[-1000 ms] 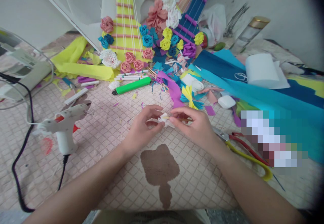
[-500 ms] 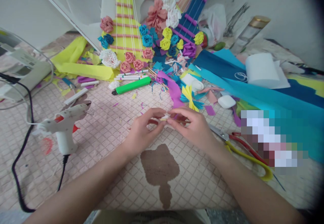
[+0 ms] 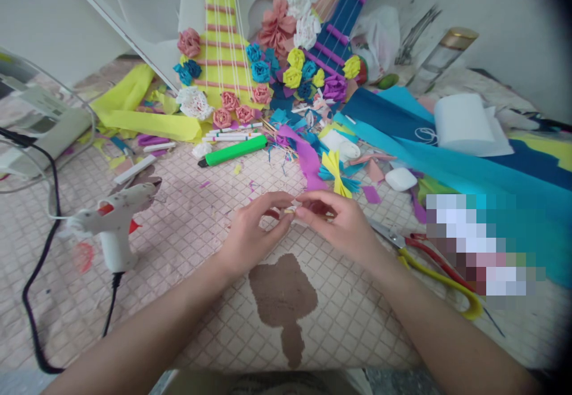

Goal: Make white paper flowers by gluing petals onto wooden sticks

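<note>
Matting (image 3: 179,228), pink and checked, lay nearest us with a brown patch (image 3: 281,294) on it. Just beyond the patch our left hand (image 3: 250,234) and right hand (image 3: 346,228) met fingertip to fingertip. Both were curled nearly closed, each pinching one end of a small white paper piece (image 3: 289,209) held just above the matting between them. The other fingers were tucked under, and we could not tell whether anything more lay in either palm.

We judged the step to be rolling or shaping that scrap between thumbs and forefingers. Any further turn would call for a light, even pinch from both sides, since so small a piece could crush or slip.

Scissors (image 3: 429,261) lay just right of the right wrist, and a glue gun (image 3: 114,216) stood well off to the left. Farther on lay a green marker (image 3: 232,151) and a yellow paper bow (image 3: 335,171), then blue crepe sheets (image 3: 447,162). At the back were paper flowers (image 3: 277,25) on a yellow guitar-shaped board (image 3: 221,37).
</note>
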The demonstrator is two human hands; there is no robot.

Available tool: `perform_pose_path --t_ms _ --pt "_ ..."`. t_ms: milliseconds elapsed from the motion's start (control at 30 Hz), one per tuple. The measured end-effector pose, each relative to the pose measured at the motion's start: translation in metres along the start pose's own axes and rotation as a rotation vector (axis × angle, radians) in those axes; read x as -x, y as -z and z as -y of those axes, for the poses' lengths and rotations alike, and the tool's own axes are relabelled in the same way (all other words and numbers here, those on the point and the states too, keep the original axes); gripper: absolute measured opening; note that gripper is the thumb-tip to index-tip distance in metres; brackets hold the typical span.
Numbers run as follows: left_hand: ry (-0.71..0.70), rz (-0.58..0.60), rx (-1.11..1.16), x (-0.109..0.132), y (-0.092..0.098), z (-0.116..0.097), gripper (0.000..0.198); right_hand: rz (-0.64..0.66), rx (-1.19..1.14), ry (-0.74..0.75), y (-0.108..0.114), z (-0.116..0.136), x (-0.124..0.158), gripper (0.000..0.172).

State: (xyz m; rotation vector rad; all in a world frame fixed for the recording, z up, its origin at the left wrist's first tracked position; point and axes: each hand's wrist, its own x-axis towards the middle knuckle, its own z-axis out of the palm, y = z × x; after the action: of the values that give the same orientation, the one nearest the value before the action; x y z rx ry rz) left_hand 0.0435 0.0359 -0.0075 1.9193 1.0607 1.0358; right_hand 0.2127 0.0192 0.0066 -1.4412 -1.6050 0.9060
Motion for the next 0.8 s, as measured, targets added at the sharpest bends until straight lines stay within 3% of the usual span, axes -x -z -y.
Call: perform_pose_path --t_ms 467,800 --pt "0.007 -0.002 0.030 0.0001 -0.0004 0.0002 0.017 -0.019 -0.001 0.028 -0.0016 0.0016 0.0008 0.019" --pt "-0.080 -0.029 -0.011 -0.0006 -0.0010 0.0019 0.018 -0.014 0.010 0.022 -0.0014 0.0016 0.0006 0.018"
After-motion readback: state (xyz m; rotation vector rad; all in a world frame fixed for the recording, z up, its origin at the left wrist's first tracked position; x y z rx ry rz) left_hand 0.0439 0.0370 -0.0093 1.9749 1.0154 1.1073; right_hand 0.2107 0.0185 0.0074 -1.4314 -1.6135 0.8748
